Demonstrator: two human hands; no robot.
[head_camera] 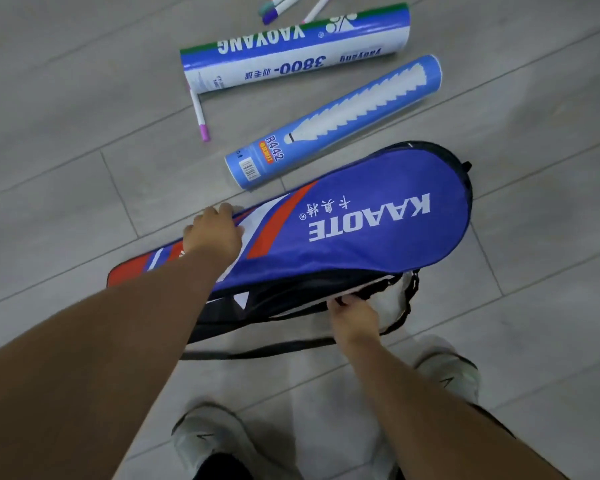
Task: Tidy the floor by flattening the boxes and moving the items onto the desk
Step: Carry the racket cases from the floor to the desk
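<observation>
The bag point(378, 220) lies on the floor point(66, 133); the left hand point(212, 233) curls over its far edge at the neck; the right hand point(354, 318) pinches its near black edge, which looks unzipped; lift both ends level, opening upward, so nothing spills; the tube point(333, 123) beyond the bag waits.

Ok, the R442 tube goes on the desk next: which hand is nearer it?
Left. The left hand grips the racket bag's far edge near the R442 tube; the right hand pinches its near edge.

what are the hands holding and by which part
Both hold the racket bag: the left hand grips its far edge at the narrow neck, the right hand pinches the black zipper edge on its near side.
</observation>
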